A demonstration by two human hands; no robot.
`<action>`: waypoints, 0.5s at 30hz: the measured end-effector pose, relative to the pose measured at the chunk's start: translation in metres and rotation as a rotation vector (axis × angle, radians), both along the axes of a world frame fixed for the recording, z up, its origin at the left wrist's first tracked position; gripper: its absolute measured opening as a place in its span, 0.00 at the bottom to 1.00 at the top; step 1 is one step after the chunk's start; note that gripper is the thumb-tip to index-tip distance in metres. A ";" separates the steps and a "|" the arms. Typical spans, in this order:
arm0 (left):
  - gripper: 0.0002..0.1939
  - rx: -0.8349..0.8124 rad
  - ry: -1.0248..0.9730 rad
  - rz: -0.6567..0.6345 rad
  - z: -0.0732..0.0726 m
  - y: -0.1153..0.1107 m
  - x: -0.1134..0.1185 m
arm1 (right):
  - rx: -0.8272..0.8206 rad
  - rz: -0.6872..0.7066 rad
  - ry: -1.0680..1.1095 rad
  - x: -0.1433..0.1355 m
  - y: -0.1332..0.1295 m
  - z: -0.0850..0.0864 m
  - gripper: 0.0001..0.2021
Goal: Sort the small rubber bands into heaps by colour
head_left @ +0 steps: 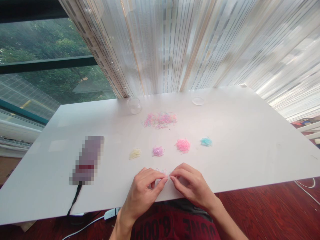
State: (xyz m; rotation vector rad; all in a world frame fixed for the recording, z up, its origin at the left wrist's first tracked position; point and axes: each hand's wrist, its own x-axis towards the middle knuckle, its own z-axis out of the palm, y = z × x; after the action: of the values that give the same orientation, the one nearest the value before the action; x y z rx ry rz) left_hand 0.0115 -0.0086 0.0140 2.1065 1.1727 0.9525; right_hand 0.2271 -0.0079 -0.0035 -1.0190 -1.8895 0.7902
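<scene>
Near the table's front edge, my left hand [149, 186] is closed in a pinch, thumb against forefinger. Facing it, my right hand [191, 184] pinches too, its fingertips almost touching the left's. What the fingertips hold is too small to make out. Beneath and just behind them lies a small loose cluster of pale pink and lilac bands [162, 171], partly hidden by the fingers. Beyond my hands sit separate little piles of thin elastic bands: yellow [135, 154], purple [158, 151], pink [183, 145] and blue [206, 141]. A wider mixed-colour heap [160, 120] lies farther back.
A clear round container [134, 106] and a clear disc-like lid [198, 101] rest near the back of the white table [250, 143]. On the left lies a blurred-out flat object [88, 160] with a black strap [75, 199]. A curtain [160, 46] hangs behind the table.
</scene>
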 end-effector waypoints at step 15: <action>0.08 -0.084 -0.019 0.042 0.000 -0.001 0.005 | -0.090 0.023 0.045 0.004 0.001 0.005 0.03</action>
State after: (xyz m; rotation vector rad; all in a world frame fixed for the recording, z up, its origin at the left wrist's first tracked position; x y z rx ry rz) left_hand 0.0161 -0.0097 0.0142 2.0097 1.2306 0.9245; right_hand 0.2307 -0.0071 0.0018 -1.0277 -1.8445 0.9118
